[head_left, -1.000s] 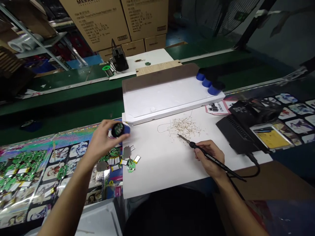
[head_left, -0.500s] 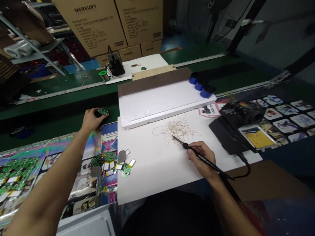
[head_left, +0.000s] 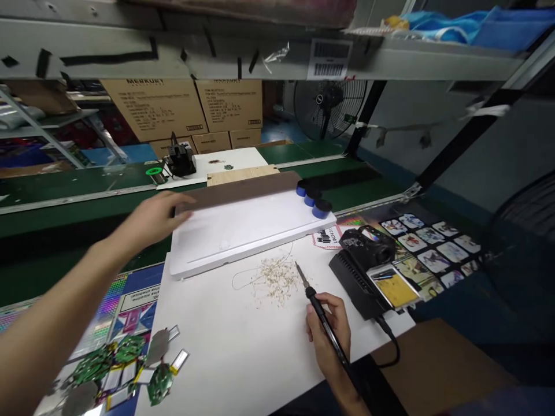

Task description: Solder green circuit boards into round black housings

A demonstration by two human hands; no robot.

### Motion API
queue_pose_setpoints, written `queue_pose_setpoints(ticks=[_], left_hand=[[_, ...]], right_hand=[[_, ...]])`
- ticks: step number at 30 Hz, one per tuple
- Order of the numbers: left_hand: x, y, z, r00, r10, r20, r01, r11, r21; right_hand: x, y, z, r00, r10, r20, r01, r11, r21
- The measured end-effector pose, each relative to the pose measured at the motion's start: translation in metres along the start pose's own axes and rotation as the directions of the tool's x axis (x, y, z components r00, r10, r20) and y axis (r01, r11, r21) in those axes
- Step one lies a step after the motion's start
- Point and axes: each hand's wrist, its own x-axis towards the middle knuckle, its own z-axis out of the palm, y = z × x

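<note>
Right hand is closed around my soldering iron, tip just beside the clippings on the paper sheet. Left hand is open and empty at the tray's left end. Green boards and cells sit heaped near left, so plenty's left there.

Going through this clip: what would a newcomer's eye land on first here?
The black soldering iron in the right hand catches the eye first, its tip near a scattered heap of pale clippings on the white sheet. At lower left lies a cluster of green circuit boards, while the left hand stretches toward the far left of the white board.
</note>
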Motion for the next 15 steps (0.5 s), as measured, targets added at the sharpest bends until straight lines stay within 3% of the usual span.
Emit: queue_pose_setpoints(ticks=[3, 5, 7, 9, 11, 15], left_hand=[[0.040, 0.102, 0.038, 0.968, 0.248, 0.025, -0.233, 0.936, -0.265], [0.063, 0.160, 0.074, 0.926, 0.370, 0.068, -0.326, 0.880, -0.346], [0.081, 0.203, 0.109, 0.907, 0.414, 0.074, -0.361, 0.857, -0.368], [0.095, 0.232, 0.135, 0.901, 0.430, 0.061, -0.376, 0.842, -0.386], [0.103, 0.251, 0.149, 0.908, 0.419, 0.027, -0.372, 0.833, -0.410], [0.103, 0.266, 0.149, 0.925, 0.379, -0.021, -0.342, 0.810, -0.476]], right_hand=[[-0.003, 0.002, 0.001, 0.983, -0.108, -0.148, 0.120, 0.990, 0.076], [-0.006, 0.004, 0.000, 0.966, -0.206, -0.155, 0.216, 0.975, 0.056], [-0.010, 0.008, -0.004, 0.943, -0.316, -0.108, 0.318, 0.948, 0.009], [-0.011, 0.012, -0.008, 0.915, -0.398, -0.065, 0.394, 0.917, -0.061], [-0.011, 0.014, -0.010, 0.903, -0.428, -0.024, 0.420, 0.895, -0.149], [-0.010, 0.007, -0.012, 0.908, -0.419, -0.013, 0.401, 0.877, -0.264]])
